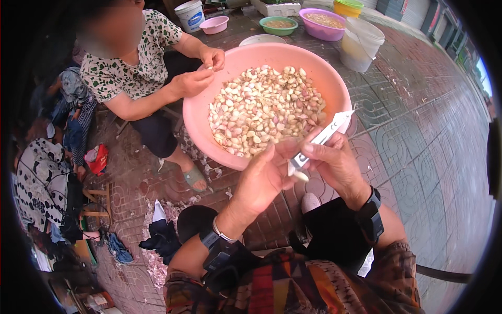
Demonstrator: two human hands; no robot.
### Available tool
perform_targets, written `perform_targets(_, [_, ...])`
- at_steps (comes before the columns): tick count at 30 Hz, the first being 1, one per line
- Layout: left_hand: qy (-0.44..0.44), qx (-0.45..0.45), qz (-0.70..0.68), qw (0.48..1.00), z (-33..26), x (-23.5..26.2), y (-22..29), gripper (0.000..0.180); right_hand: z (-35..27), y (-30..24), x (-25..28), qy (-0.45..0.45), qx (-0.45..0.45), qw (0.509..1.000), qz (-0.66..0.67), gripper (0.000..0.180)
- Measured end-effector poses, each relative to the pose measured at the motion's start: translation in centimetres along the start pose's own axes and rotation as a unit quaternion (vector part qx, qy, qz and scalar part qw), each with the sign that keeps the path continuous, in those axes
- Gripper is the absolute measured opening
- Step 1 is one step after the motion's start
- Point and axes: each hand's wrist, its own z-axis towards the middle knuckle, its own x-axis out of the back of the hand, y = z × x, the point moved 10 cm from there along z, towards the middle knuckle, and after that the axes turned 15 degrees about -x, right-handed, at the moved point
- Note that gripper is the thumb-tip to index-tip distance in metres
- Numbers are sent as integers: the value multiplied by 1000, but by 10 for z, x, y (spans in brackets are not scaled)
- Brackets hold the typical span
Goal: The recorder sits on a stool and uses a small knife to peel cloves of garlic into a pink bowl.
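My right hand (340, 162) is closed around a small white-and-metal knife (330, 131), its blade end pointing down toward my left hand. A pale garlic clove (300, 176) is at the blade end, between the fingertips of both hands. My left hand (260, 177) has its fingers curled in at that clove, partly hidden behind the knife. Both hands are over the near rim of a large pink basin (206, 133), which holds many garlic cloves (266, 107). Across it, a co-worker's hands (201, 73) pinch something small and pale at the rim.
A person in a leaf-patterned top (133, 57) sits at the far left of the basin. Beyond stand a translucent bucket (362, 44), a purple basin (324, 34), a green basin (269, 29) and a white bucket (189, 15). Garlic skins (157, 267) litter the paving at my left.
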Motion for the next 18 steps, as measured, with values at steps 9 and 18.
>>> perform_targets(9, [-31,-21,63,997,-6,5,-1,32,1,-6,16,54,25,998,12,9])
perform_targets(18, [-33,19,-64,997,-10,-27,-3,40,-4,-8,2,-31,14,998,-51,10])
